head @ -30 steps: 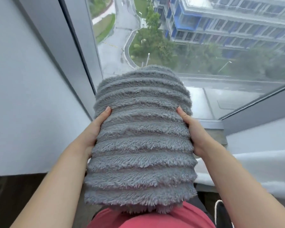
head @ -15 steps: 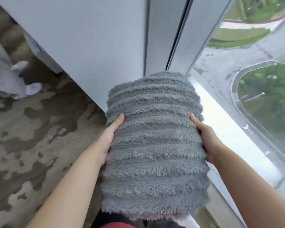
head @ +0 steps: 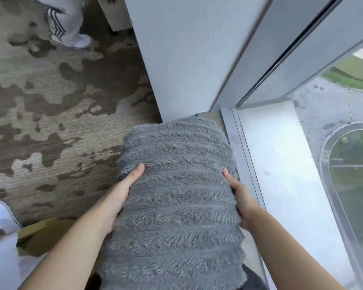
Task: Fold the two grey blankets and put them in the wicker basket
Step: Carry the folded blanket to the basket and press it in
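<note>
A folded grey fluffy blanket [head: 176,201] with ribbed rows is held in front of me, above the floor by the window corner. My left hand [head: 122,191] grips its left edge, thumb on top and fingers hidden underneath. My right hand [head: 241,197] grips the right edge the same way. Only this one blanket is in view. A tan object [head: 38,237] shows at the lower left, partly hidden by my left arm; I cannot tell whether it is the wicker basket.
Patterned brown and beige carpet [head: 50,122] covers the floor on the left. Another person's white shoes stand at the top left [head: 71,36] and the left edge [head: 0,214]. A grey wall pillar [head: 187,59] rises ahead, with a window sill [head: 281,164] and glass to the right.
The view has swung left and down from the window to the carpet. The blanket moved along between both hands, whose grip is unchanged.
</note>
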Tool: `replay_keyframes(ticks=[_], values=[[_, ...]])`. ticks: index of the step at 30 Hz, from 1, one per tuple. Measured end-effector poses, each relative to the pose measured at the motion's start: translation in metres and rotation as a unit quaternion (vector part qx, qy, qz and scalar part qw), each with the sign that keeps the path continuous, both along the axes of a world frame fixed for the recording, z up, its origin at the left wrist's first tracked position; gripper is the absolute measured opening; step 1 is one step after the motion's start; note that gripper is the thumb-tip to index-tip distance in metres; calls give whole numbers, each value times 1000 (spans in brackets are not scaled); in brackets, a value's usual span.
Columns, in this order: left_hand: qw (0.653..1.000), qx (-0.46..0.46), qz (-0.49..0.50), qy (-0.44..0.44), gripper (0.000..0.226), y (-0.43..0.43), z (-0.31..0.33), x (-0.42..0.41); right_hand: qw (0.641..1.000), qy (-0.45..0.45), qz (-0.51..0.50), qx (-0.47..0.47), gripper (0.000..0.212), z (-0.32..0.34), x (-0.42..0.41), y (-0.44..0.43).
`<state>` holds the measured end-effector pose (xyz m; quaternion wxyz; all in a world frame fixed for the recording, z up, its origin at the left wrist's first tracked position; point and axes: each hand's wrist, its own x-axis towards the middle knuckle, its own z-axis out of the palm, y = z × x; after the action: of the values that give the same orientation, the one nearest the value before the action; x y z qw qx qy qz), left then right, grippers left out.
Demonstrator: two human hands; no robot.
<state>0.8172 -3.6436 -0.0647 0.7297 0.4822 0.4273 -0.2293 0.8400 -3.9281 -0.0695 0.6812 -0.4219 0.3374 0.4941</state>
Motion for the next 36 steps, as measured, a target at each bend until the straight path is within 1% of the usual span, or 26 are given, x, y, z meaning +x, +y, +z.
replay_keyframes(ticks=[2,5,7,9,10,12,13,15,16,18,19,20,21,22,24,25,26,28,29,30,31,33,34,36], values=[[999,32,41,7,75,-4,-17,-6,999,18,28,10,70,-24,6,-3],[997,27,53,57,82,-22,-59,-13,997,43,59,14,65,-71,20,-15],[993,23,39,105,87,-41,-95,-12,996,42,65,-41,61,-109,33,-29],[989,19,21,147,92,-61,-128,-9,992,33,71,-99,71,-149,46,-42],[987,23,17,158,92,-69,-145,-8,989,21,85,-121,71,-166,50,-46],[985,29,17,167,89,-83,-176,-6,980,-10,110,-169,58,-195,53,-49],[986,28,17,165,86,-87,-191,-4,973,-27,123,-193,55,-206,53,-51],[987,29,29,154,76,-87,-217,4,965,-54,151,-209,66,-225,54,-52],[989,31,41,137,67,-83,-230,7,969,-52,145,-195,66,-234,53,-51],[993,25,67,94,43,-74,-253,12,977,-29,129,-164,64,-245,50,-43],[994,19,80,78,33,-71,-263,12,979,-18,124,-163,62,-248,50,-37],[993,18,92,68,29,-70,-273,12,976,-19,121,-178,61,-257,48,-33],[993,20,102,58,30,-70,-282,11,973,-32,111,-201,60,-262,49,-27],[992,28,110,47,38,-72,-292,10,967,-53,96,-231,69,-273,49,-24],[989,44,132,40,67,-78,-313,10,952,-91,88,-279,83,-294,52,-21],[988,50,143,40,75,-81,-321,11,947,-106,88,-289,84,-301,55,-17],[987,48,148,32,69,-83,-330,12,950,-110,83,-279,82,-311,57,-16],[988,33,153,10,37,-86,-346,13,973,-57,33,-221,71,-331,59,-14],[987,38,153,5,27,-86,-354,14,978,-46,9,-205,66,-339,59,-13],[988,53,148,3,26,-86,-363,14,977,-58,5,-204,63,-349,58,-12],[987,71,146,9,35,-86,-370,15,972,-73,8,-222,62,-358,57,-9],[983,131,115,49,58,-89,-380,17,954,-84,25,-288,70,-371,52,-6],[978,180,82,71,66,-91,-382,18,940,-85,42,-327,76,-376,49,-4],[951,285,21,116,72,-92,-382,17,920,-79,74,-375,85,-378,44,-1]])
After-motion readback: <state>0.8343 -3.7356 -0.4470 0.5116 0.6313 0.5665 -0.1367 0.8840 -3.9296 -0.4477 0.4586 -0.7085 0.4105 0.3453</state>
